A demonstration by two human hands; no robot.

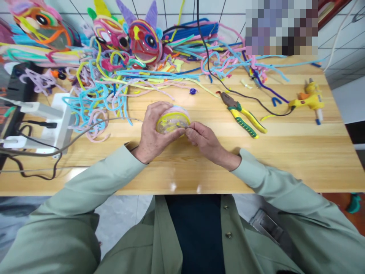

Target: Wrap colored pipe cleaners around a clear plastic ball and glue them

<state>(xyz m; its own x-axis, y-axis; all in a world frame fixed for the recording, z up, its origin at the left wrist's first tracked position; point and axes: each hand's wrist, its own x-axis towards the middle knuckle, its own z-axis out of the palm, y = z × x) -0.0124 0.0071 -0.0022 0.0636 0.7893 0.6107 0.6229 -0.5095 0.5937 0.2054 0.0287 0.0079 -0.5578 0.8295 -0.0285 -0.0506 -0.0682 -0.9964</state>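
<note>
My left hand (pixel 155 131) is wrapped round a clear, rounded plastic piece (pixel 173 121) with yellow, pink and pale blue pipe cleaners along its edge. At the right side of this piece, my right hand (pixel 203 139) has thumb and fingers pinched together. What the pinch holds is too small to make out. Both hands meet just above the wooden table (pixel 176 171). To their right lie pliers (pixel 241 114) with green and yellow handles. Beyond the hands sits a small dark blue coil (pixel 193 91).
A yellow glue gun (pixel 308 99) rests at the right, its black cord (pixel 208 64) crossing the table. Decorated masks (pixel 145 42) and heaps of pipe cleaners (pixel 97 87) line the back. On the left stands a white power strip (pixel 55 121) with plugs and cables.
</note>
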